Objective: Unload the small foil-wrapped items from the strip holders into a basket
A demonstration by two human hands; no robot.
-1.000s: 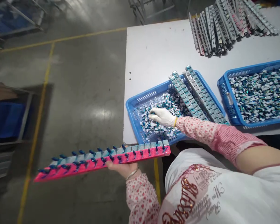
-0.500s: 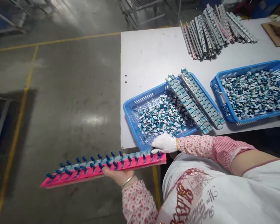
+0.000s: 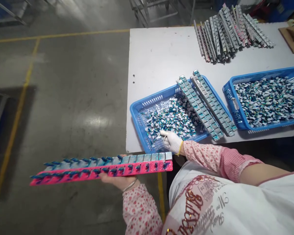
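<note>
My left hand (image 3: 117,181) grips a long pink-edged bar (image 3: 88,174) from below, near its middle. Dark blue pointed pieces (image 3: 114,171) stick out in a row along the pink side. A second row stands on the left part of the grey segmented face, whose right end is bare. My right hand (image 3: 171,141), in a white glove, hovers over the near edge of a blue basket (image 3: 139,132) with its fingers curled in; whatever they hold is hidden. Small blue-and-white pieces (image 3: 172,119) lie heaped in that basket.
Two segmented metal bars (image 3: 201,107) rest across the basket's right side. Another blue basket (image 3: 231,98) of similar pieces stands to the right. Many metal strips (image 3: 225,36) are piled at the back of the white table (image 3: 159,49). A metal cart (image 3: 154,13) stands beyond.
My right hand has left the bar's right end and moved up over the basket, its fingers curling. My left hand has shifted the bar left and turned it so the grey face shows more.
</note>
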